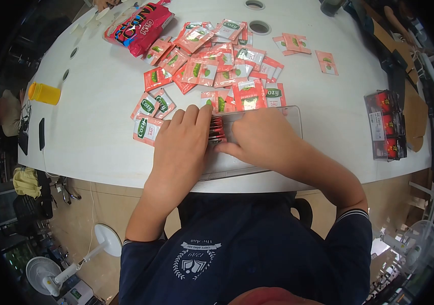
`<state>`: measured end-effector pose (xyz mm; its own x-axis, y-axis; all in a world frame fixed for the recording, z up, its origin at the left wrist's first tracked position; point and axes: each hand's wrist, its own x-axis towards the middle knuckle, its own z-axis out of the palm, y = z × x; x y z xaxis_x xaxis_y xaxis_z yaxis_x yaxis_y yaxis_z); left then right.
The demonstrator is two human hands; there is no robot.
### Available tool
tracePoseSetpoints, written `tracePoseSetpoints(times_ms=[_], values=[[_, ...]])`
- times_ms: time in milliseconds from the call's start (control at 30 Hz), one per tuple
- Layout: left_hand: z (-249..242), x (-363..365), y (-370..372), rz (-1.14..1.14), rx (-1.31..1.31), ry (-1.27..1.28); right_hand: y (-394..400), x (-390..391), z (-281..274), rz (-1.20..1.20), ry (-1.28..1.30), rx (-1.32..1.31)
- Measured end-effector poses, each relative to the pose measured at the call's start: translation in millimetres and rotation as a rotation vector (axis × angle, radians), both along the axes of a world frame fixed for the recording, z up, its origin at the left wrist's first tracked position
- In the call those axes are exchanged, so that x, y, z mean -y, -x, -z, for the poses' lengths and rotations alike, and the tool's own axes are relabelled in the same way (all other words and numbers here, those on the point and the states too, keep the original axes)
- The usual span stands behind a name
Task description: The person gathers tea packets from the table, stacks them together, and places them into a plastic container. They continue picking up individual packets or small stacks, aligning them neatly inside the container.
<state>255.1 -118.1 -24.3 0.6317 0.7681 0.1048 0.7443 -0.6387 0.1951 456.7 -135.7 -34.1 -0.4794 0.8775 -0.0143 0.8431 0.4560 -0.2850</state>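
Observation:
A clear plastic box [292,113] lies near the table's front edge, its left end largely covered by my hand. Several red tea sachets [217,129] stand in a row inside it, between my two hands. My left hand [180,142] is wrapped over the box's left end beside the row, fingers close together. Reaching into the box from the right, my right hand [260,138] has curled fingers and its thumb near the sachets; whatever its fingers hold is hidden. Beyond the box spreads a loose pile of pink and red Cozy tea sachets [200,71].
A red snack bag [143,28] lies behind the pile at the left. A yellow container [45,94] is farther left. Clear packaging with red items [385,124] stands at the right edge. Loose sachets [326,63] lie back right. A person's hand [106,4] shows at the far edge.

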Motion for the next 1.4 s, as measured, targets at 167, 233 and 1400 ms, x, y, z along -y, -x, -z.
tracePoseSetpoints(times_ms=[167, 233, 1400], values=[[-0.8, -0.2, 0.5, 0.013, 0.011, 0.007, 2.1, 1.0, -0.9, -0.016, 0.024, 0.018], [-1.4, 0.3, 0.2, 0.01, 0.006, 0.006, 2.6, 1.0, -0.8, -0.023, 0.031, 0.025], [-1.8, 0.7, -0.7, 0.01, -0.003, 0.001, 7.6, 3.0, 7.9, -0.016, 0.006, 0.032]])
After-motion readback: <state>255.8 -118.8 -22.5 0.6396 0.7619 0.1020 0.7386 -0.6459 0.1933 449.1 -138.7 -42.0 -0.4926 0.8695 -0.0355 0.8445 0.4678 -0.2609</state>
